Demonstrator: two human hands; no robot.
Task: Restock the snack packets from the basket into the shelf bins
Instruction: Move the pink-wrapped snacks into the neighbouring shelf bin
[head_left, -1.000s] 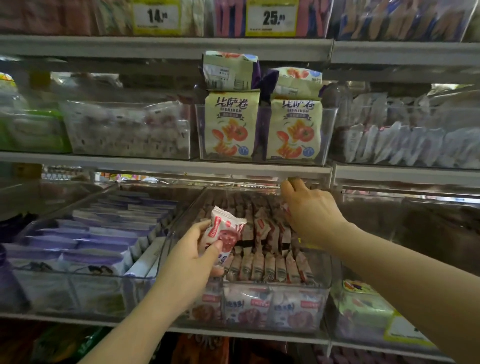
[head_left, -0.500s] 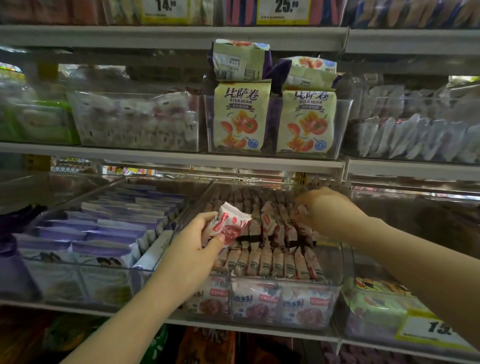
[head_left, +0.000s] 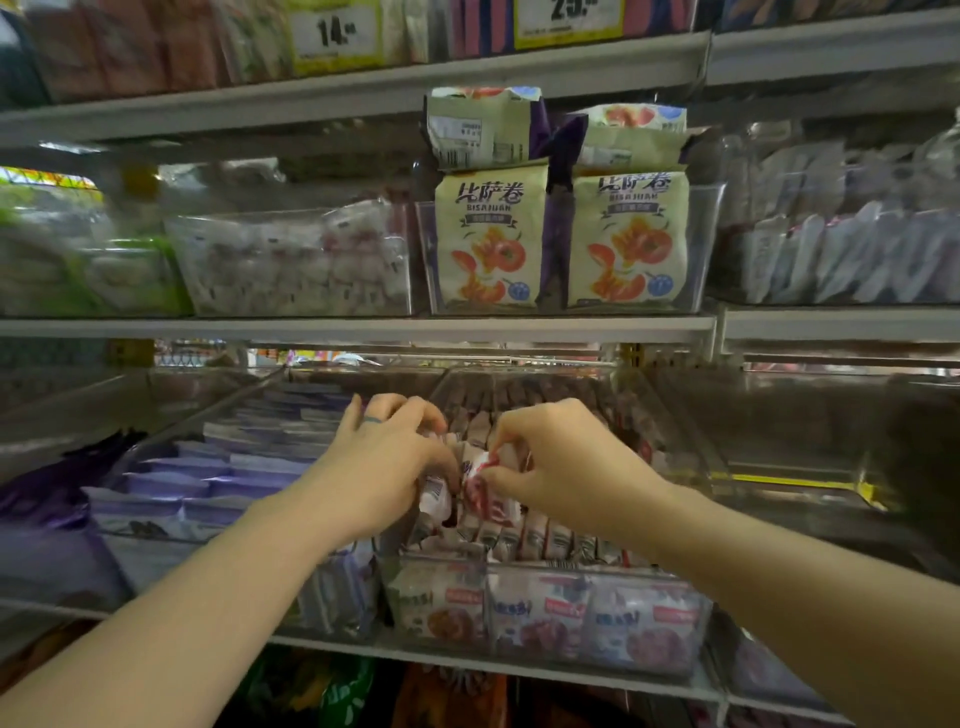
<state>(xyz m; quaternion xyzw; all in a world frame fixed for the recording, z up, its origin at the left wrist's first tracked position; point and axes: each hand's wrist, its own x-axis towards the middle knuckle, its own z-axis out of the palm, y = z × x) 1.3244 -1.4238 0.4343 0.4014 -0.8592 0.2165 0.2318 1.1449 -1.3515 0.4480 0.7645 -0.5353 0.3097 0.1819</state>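
The snack packet (head_left: 485, 493), red and white, stands at the middle of the clear bin (head_left: 597, 623) on the lower shelf, its top above the packed rows (head_left: 550, 540). The right hand (head_left: 566, 467) pinches its upper edge with curled fingers. The left hand (head_left: 384, 467) curls its fingers round a neighbouring packet (head_left: 435, 499) just beside it; whether the two wrappers touch is hard to tell. The step looks like seating a packet into a row. To do it well, the left hand should part the row to make a gap while the right slides the packet down upright, label facing forward, without crushing it. Purple packets (head_left: 208, 488) fill the bin to the left.
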